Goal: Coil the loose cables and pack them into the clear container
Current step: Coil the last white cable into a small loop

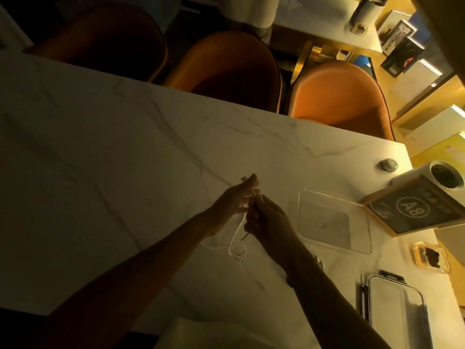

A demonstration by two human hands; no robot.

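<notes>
Marble table (105,152) in a dim room, orange chairs (337,96) along its far edge. Left hand (232,205) and right hand (266,222) both pinch a thin white cable (236,244) trailing onto the table, left of the clear container (333,220). Sign (415,209) at right reads "A8"; lid (397,306) lies near right.

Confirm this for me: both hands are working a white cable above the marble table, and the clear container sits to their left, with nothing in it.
One detail is wrong. In the head view the clear container sits to the right of the hands, not the left. The rest holds: the left hand and right hand are working the white cable above the marble table, and the container looks empty.
</notes>
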